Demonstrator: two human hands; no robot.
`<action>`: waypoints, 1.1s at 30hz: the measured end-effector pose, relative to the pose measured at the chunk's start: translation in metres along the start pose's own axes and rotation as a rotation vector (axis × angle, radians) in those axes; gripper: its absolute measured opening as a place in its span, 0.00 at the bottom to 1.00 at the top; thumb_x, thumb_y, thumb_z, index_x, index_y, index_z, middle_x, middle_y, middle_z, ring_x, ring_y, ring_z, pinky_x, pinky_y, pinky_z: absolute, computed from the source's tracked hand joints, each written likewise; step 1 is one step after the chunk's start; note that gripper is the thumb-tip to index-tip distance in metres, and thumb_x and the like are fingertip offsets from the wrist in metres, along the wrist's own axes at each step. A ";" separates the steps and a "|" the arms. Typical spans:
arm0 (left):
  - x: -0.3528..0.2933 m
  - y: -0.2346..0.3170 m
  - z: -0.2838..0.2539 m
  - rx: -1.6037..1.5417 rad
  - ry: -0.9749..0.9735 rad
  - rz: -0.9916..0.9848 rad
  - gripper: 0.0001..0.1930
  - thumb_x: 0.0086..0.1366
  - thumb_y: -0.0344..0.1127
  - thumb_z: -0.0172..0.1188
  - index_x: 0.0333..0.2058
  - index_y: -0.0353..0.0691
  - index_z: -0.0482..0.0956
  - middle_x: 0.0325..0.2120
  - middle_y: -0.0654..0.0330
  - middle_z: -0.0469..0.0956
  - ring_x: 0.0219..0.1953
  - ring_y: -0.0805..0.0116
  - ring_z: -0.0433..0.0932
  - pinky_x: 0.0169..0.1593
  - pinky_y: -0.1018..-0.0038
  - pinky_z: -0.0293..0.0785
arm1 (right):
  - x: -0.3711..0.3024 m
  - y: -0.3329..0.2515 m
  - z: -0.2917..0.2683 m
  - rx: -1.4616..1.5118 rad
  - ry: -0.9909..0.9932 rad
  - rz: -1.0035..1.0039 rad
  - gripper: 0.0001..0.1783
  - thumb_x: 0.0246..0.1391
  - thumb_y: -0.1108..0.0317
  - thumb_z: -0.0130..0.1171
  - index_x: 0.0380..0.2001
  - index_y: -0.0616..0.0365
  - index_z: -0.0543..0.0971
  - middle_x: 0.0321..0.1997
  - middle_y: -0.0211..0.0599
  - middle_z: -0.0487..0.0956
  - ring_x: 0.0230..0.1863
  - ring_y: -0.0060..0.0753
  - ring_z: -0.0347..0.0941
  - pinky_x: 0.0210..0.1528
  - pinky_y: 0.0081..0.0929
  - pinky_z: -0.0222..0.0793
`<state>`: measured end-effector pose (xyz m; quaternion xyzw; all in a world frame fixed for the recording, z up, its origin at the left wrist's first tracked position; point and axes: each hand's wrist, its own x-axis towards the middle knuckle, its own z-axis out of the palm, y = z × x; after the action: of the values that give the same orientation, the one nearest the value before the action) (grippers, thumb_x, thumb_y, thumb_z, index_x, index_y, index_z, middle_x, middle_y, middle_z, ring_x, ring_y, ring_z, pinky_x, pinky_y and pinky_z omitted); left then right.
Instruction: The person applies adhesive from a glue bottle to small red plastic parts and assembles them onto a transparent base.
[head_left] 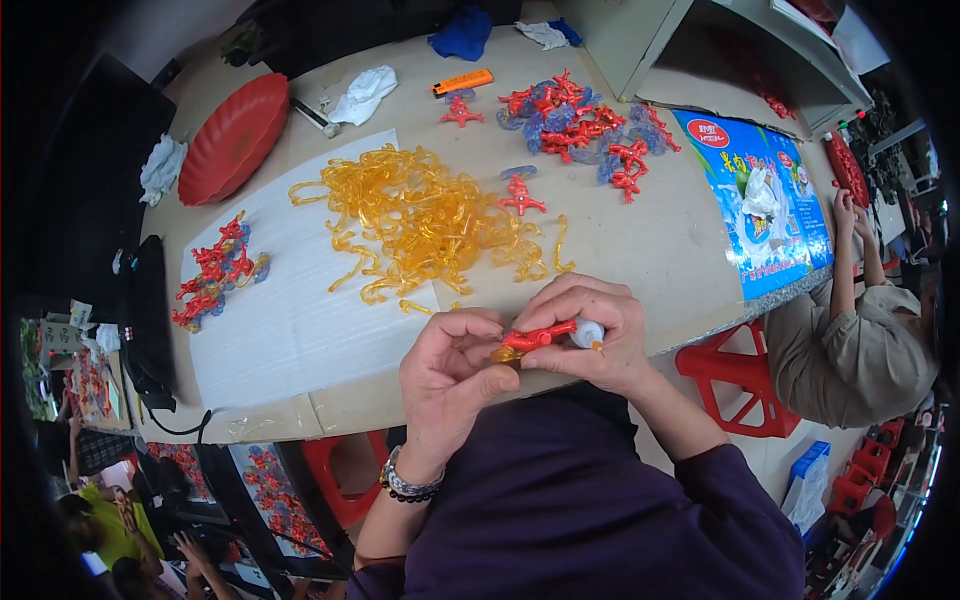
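At the near edge of the surface [640,250], two bare hands meet around a small red figure [540,337]. The right hand [622,345] pinches it with narrow fingers, a white bottle [585,333] tucked into the same grasp at the figure's 3 o'clock end. The left hand [445,370] has its fingers drawn close about a yellow piece [506,354] at the figure's 8 o'clock end; how firmly they press, I cannot tell.

Taking the hands as the dial's centre, a heap of yellow strands [430,220] lies at 11, partly on a white sheet [270,360]. A lone figure [521,198] lies at 12; beyond it, towards 1, is a red-and-blue pile [570,120]. A smaller cluster [212,262] sits between 9 and 10, a red dish [235,140] at 10, an orange tool [463,82] just before 12, and a blue poster [720,200] at 2.
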<state>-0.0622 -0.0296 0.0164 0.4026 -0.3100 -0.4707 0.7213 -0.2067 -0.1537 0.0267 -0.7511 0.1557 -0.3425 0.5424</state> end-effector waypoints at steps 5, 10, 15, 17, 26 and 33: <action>-0.005 0.009 0.001 0.240 0.052 0.108 0.14 0.55 0.22 0.68 0.40 0.30 0.76 0.40 0.55 0.77 0.41 0.70 0.78 0.46 0.76 0.76 | 0.002 0.005 -0.005 -0.122 -0.009 -0.226 0.17 0.35 0.72 0.77 0.31 0.59 0.82 0.31 0.38 0.83 0.32 0.29 0.77 0.33 0.23 0.69; -0.002 0.010 -0.002 0.634 0.010 0.324 0.09 0.53 0.23 0.68 0.33 0.31 0.79 0.31 0.53 0.80 0.34 0.66 0.78 0.38 0.76 0.73 | 0.004 0.008 -0.004 -0.185 0.014 -0.345 0.18 0.35 0.69 0.78 0.32 0.57 0.82 0.31 0.36 0.84 0.31 0.28 0.77 0.31 0.23 0.66; -0.010 0.000 -0.002 0.464 0.082 0.233 0.06 0.57 0.22 0.65 0.33 0.31 0.79 0.31 0.55 0.80 0.33 0.70 0.77 0.37 0.77 0.73 | 0.003 0.003 -0.001 -0.237 0.037 -0.394 0.17 0.35 0.69 0.78 0.32 0.56 0.82 0.31 0.35 0.84 0.31 0.29 0.77 0.31 0.22 0.67; -0.012 -0.003 -0.001 0.333 0.136 0.162 0.05 0.59 0.22 0.64 0.34 0.30 0.79 0.32 0.55 0.80 0.33 0.71 0.77 0.37 0.78 0.73 | 0.004 -0.001 0.000 -0.260 0.046 -0.426 0.17 0.36 0.69 0.78 0.31 0.56 0.82 0.31 0.35 0.84 0.30 0.29 0.77 0.31 0.22 0.67; -0.012 0.003 -0.001 -0.046 0.055 0.025 0.05 0.62 0.22 0.61 0.37 0.28 0.78 0.34 0.53 0.80 0.33 0.71 0.79 0.38 0.78 0.77 | 0.007 -0.006 -0.009 -0.343 -0.074 -0.555 0.12 0.40 0.67 0.74 0.31 0.54 0.84 0.32 0.34 0.85 0.29 0.28 0.77 0.29 0.21 0.70; -0.005 0.015 -0.007 0.323 -0.079 0.142 0.05 0.57 0.23 0.65 0.33 0.31 0.82 0.28 0.56 0.82 0.30 0.72 0.79 0.35 0.78 0.76 | 0.002 -0.007 -0.013 -0.372 -0.087 -0.563 0.10 0.45 0.65 0.72 0.31 0.53 0.84 0.33 0.34 0.85 0.29 0.28 0.76 0.29 0.21 0.70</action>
<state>-0.0524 -0.0199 0.0256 0.4717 -0.4374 -0.3780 0.6658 -0.2150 -0.1617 0.0366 -0.8647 -0.0212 -0.4122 0.2863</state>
